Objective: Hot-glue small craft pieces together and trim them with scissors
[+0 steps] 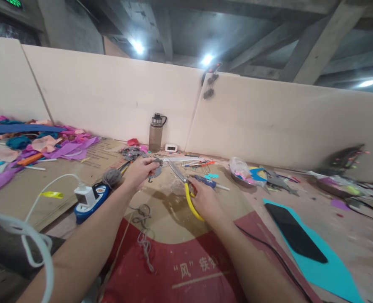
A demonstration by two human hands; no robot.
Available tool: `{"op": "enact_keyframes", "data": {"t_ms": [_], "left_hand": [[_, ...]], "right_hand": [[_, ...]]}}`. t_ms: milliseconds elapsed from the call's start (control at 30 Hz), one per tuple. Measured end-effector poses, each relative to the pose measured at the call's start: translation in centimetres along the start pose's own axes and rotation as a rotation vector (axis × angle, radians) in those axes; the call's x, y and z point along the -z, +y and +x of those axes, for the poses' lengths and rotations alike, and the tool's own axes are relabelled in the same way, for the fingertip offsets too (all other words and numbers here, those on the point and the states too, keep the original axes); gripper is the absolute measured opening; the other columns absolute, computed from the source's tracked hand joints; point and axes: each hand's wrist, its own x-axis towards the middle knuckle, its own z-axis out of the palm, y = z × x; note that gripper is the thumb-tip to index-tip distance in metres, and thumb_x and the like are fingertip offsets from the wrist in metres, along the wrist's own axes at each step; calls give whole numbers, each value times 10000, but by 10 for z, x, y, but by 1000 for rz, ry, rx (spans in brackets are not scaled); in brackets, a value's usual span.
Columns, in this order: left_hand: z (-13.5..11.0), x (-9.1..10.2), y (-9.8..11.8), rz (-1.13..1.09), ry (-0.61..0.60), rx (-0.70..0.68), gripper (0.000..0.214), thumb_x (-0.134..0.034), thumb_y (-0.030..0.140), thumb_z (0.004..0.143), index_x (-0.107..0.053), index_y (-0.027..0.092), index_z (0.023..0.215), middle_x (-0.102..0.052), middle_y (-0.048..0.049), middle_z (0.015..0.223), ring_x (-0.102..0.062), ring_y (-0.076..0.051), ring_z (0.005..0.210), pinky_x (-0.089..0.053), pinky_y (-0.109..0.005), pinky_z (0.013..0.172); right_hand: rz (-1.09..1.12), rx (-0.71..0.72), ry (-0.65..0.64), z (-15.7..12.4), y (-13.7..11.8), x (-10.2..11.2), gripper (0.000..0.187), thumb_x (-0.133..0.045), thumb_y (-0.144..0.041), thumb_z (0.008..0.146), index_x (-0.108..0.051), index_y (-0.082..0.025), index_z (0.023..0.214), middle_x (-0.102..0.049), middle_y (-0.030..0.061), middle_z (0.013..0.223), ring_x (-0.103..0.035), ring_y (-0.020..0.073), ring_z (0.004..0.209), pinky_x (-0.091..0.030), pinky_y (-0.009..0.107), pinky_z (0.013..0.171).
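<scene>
In my right hand (202, 195) is a pair of scissors (189, 198) with yellow handles. Their blades point up and left, toward my left hand (142, 170). The fingers of that hand pinch a small dark grey piece of felt (157, 162), whose exact shape is hard to make out. Below it lies a grey round piece (155, 172) on the cardboard. A ball of grey yarn (111, 177) sits left of my left wrist, and loose grey yarn (145, 240) trails over the cardboard between my forearms. Just beyond my right hand rests a blue glue gun (205, 182).
A water bottle (155, 134) and a small white clock (171, 147) stand by the partition. Coloured scraps (47, 143) heap at left, near a blue power strip (91, 204). Rightward are a bowl (245, 181) and a black phone (295, 231) on turquoise sheet. A cable runs under my right forearm.
</scene>
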Motion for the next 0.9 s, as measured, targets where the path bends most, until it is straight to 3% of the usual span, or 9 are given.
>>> {"op": "enact_keyframes", "data": {"t_ms": [233, 700, 900], "left_hand": [[-3, -4, 2, 82, -9, 34, 187, -655, 294, 697, -636, 121, 768, -634, -39, 692, -504, -77, 526, -356, -204, 497], [-5, -7, 1, -3, -60, 83, 221, -693, 300, 665, -662, 129, 802, -652, -42, 699, -485, -61, 474, -310, -193, 428], [-5, -7, 1, -30, -80, 90, 196, -686, 283, 685, -653, 126, 798, -652, -40, 700, -486, -54, 473, -301, -185, 429]], "right_hand": [[-85, 3, 16, -1, -4, 4, 382, -463, -187, 774, -537, -254, 1143, -668, 36, 996, -613, 173, 881, -405, 248, 720], [-210, 19, -21, -4, -10, 14, 379, -417, -226, 833, -494, -235, 1204, -635, 79, 1057, -583, 190, 981, -416, 276, 792], [-225, 18, -19, -4, -11, 16, 358, -405, -248, 846, -502, -245, 1190, -642, 69, 1037, -600, 194, 941, -419, 272, 740]]}}
